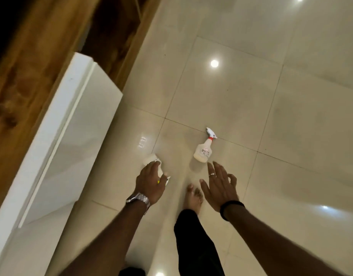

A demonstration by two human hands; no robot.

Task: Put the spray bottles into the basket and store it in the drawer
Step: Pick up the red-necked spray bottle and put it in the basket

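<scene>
Glossy tiled floor (241, 92) is gleaming beside a white cabinet (72, 124) — left hand (149, 182) is gripping one spray bottle (151, 159), right hand (219, 186) is spreading empty just below the second bottle (203, 151), lying flat.

Bare forearms, a watch, a band, a ring

The person's left hand (149, 183) has a silver metal-link watch (138, 198) strapped at the wrist, its face turned partly aside. The right hand (221, 186) wears a thin silver ring (212, 174) on one finger and a plain black band (231, 208) round the wrist. Both forearms are bare, with no sleeve showing. One leg is in dark trousers (193, 242) that end at the ankle, and the foot (194, 198) below is bare.
</scene>
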